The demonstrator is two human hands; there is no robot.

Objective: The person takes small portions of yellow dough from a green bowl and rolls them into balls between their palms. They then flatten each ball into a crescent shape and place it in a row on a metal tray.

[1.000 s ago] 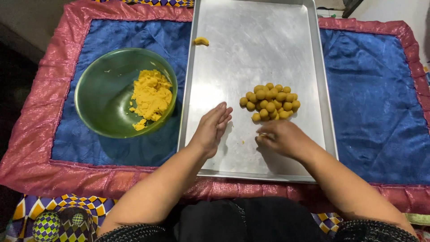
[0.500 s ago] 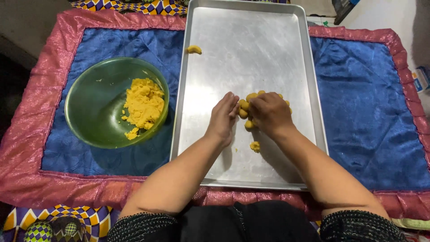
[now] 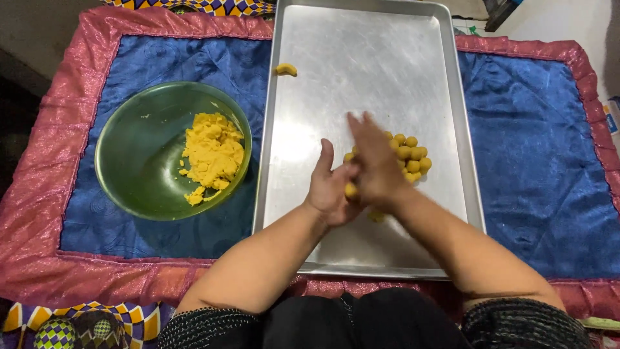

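My left hand (image 3: 328, 189) lies palm up over the metal tray (image 3: 336, 77), and my right hand (image 3: 373, 161) presses flat across it. A yellow dough piece (image 3: 351, 190) shows between the two palms. Just beyond my right hand sits a cluster of several small yellow dough balls (image 3: 411, 156) on the tray. One more dough ball (image 3: 376, 216) lies under my right wrist. A green bowl (image 3: 132, 155) at the left holds a lump of yellow dough (image 3: 213, 155).
A stray curved bit of dough (image 3: 286, 69) rests near the tray's far left edge. The tray and bowl stand on a blue cloth (image 3: 536, 161) with a pink shiny border (image 3: 39, 161). Patterned fabric (image 3: 58, 323) lies at the near left.
My hands left the tray surface by the ball cluster and came together, palm on palm, with a dough piece between them. The view shifted slightly.
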